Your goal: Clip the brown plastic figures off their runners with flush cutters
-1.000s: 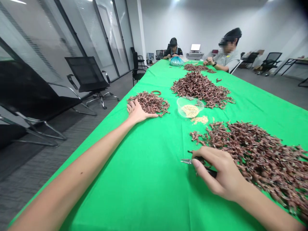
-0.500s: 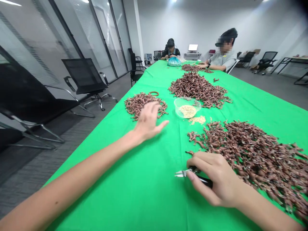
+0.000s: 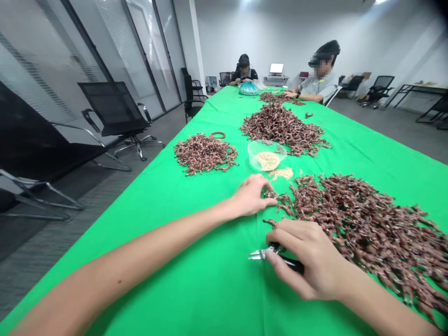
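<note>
At the near left edge of the large pile of small brown twisted pieces, my left hand has its thumb and fingers apart around a few of them. Whether it touches any I cannot tell. My right hand is wrapped around small pliers with black handles and silver jaws, which point left above the green cloth. A smaller brown pile lies farther off to the left, with a brown ring behind it.
A clear plastic bowl holds pale grains; more grains are spilled beside it. Behind it is another brown pile. Two people sit at the far end near a blue bag. Black chairs stand left of the table.
My left hand has moved right and nearer, from the smaller pile to the edge of the large one. My right hand keeps its hold on the pliers. The view has shifted slightly.
</note>
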`<state>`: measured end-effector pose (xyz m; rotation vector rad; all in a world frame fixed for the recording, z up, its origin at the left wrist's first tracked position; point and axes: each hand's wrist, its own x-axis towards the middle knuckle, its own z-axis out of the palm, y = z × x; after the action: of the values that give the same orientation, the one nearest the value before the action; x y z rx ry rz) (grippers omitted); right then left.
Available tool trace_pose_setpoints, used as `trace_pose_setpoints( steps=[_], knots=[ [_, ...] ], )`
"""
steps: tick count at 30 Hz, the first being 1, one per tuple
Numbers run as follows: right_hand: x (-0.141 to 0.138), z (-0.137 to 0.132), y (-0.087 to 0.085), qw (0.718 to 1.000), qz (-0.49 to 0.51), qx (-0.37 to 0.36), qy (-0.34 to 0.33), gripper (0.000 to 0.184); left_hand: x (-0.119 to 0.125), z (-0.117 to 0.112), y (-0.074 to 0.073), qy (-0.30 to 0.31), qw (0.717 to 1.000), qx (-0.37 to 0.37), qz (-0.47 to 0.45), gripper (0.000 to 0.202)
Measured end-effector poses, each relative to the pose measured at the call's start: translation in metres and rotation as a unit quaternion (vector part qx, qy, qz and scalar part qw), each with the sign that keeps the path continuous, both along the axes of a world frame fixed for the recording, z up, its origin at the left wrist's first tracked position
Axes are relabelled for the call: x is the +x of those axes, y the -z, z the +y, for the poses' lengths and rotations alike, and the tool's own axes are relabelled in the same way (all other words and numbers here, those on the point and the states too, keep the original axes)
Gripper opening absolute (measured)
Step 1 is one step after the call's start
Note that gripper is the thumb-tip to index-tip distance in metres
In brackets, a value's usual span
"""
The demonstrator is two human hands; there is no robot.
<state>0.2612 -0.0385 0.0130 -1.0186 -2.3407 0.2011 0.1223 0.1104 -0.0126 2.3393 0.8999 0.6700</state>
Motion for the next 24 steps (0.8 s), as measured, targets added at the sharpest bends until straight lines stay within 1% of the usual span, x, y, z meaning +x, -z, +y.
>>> trace_pose_setpoints(
  steps=[5,8,11,14,16,18,21,24],
  knots=[
    [0.0,0.0,-0.001,1.0,-0.003,0.006,-0.001,0.015,-0.018,0.001,-0.005,0.013,0.992,-0.111,-0.06,0.028],
    [0.0,0.001,0.0,1.0,-0.001,0.005,0.0,0.014,-0.032,0.0,-0.009,0.003,0.983,-0.149,-0.108,0.031],
    [0.0,0.002,0.001,1.0,0.002,0.005,0.005,0.013,-0.047,-0.007,-0.012,-0.01,0.972,-0.181,-0.149,0.032],
    [0.001,0.003,0.003,0.999,0.02,0.009,0.024,0.009,-0.062,-0.024,-0.015,-0.014,0.949,-0.256,-0.181,0.037],
    [0.002,0.003,0.004,0.998,0.045,0.014,0.042,0.008,-0.072,-0.04,-0.015,-0.022,0.913,-0.348,-0.212,0.041],
    [0.003,0.004,0.007,0.996,0.068,0.016,0.061,0.009,-0.081,-0.056,-0.016,-0.031,0.882,-0.41,-0.228,0.043],
    [0.002,0.004,0.012,0.993,0.076,0.023,0.086,0.009,-0.091,-0.074,-0.016,-0.049,0.865,-0.445,-0.227,0.041],
    [-0.002,0.004,0.017,0.992,0.064,0.041,0.102,0.008,-0.097,-0.082,-0.017,-0.038,0.859,-0.457,-0.228,0.036]
  ],
)
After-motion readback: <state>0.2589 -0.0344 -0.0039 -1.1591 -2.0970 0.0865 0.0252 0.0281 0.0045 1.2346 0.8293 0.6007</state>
